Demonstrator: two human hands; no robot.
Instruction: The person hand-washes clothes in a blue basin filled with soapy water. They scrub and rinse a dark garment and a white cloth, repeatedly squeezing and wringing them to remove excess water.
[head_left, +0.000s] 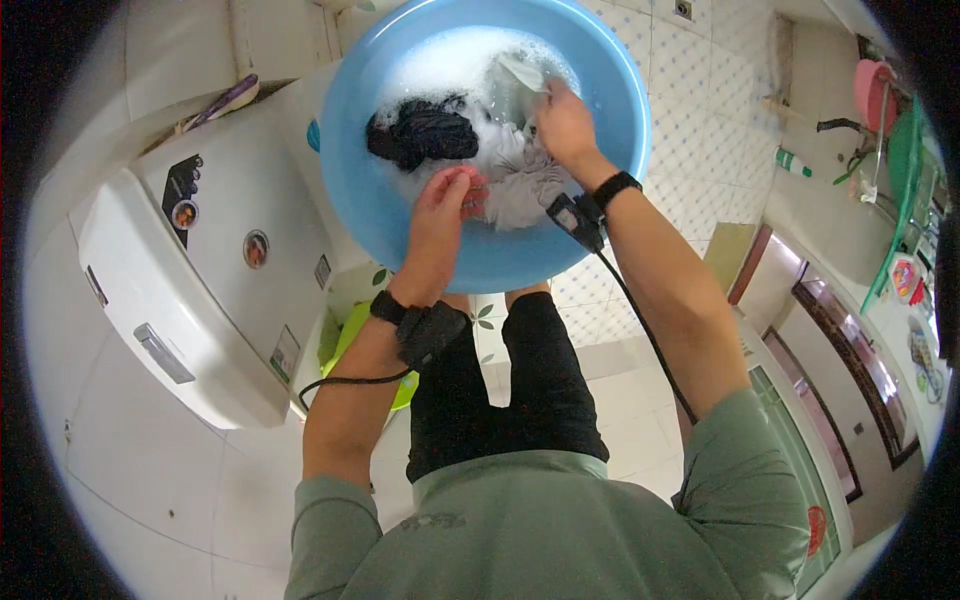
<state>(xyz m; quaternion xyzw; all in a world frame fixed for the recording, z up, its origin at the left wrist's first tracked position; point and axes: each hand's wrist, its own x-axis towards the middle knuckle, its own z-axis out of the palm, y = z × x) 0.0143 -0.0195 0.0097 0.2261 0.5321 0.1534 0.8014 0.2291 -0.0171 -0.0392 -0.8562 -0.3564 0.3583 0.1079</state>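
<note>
A large round blue plastic basin holds foamy water and wet clothes. My left hand is over the near middle of the basin, fingers curled, beside a bundled black garment and a light grey cloth; whether it grips any fabric cannot be told. My right hand is closed at the right side, its fingertips by a whitish piece of cloth that stands out of the water; the hold is partly hidden. White suds cover the far part. Both wrists wear black straps with cabled devices.
To the left stands a white washing machine with stickers, a brush behind it. A yellow-green basin lies partly behind my left forearm. On the right are a green-and-white bottle, a pink container and a green-edged glass shelf.
</note>
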